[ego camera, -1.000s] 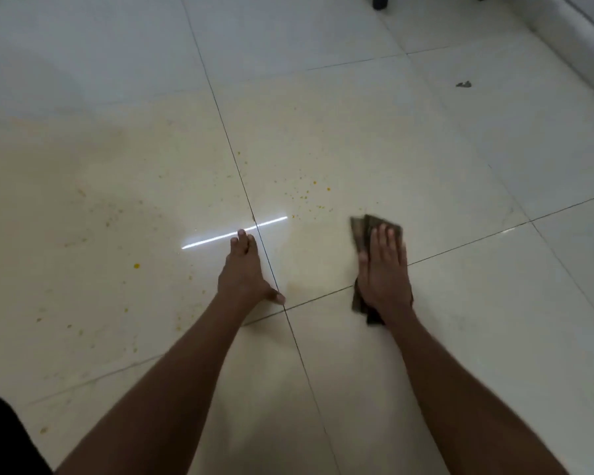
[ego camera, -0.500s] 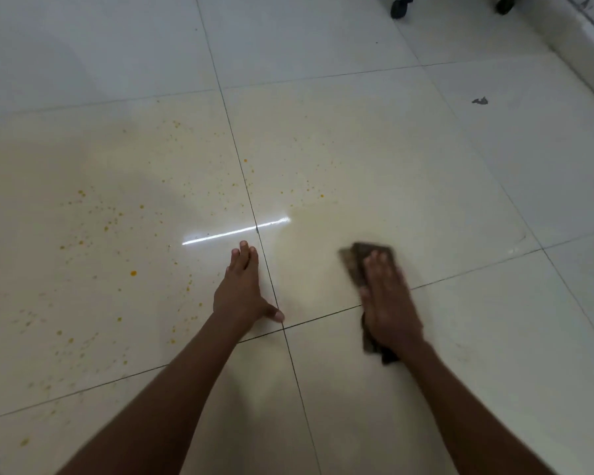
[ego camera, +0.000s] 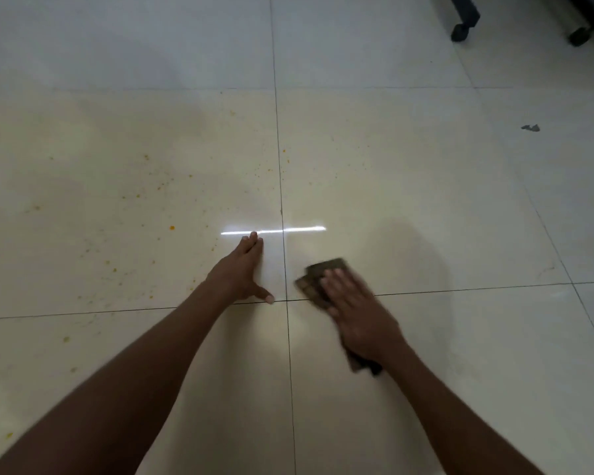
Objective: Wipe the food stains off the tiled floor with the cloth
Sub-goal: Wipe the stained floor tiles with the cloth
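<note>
Orange stains [ego camera: 172, 228] lie left of my braced, open left hand [ego camera: 240, 272], while my right hand [ego camera: 354, 306] presses flat on the cloth [ego camera: 318, 277].

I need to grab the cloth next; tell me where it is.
In the head view the cloth lies flat on the floor under the right hand, just right of the tile joint cross, with the left hand across that joint.

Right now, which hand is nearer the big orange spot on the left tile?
Left. The left hand rests flat just right of the orange spot; the right hand presses the cloth across the grout line, farther right.
</note>
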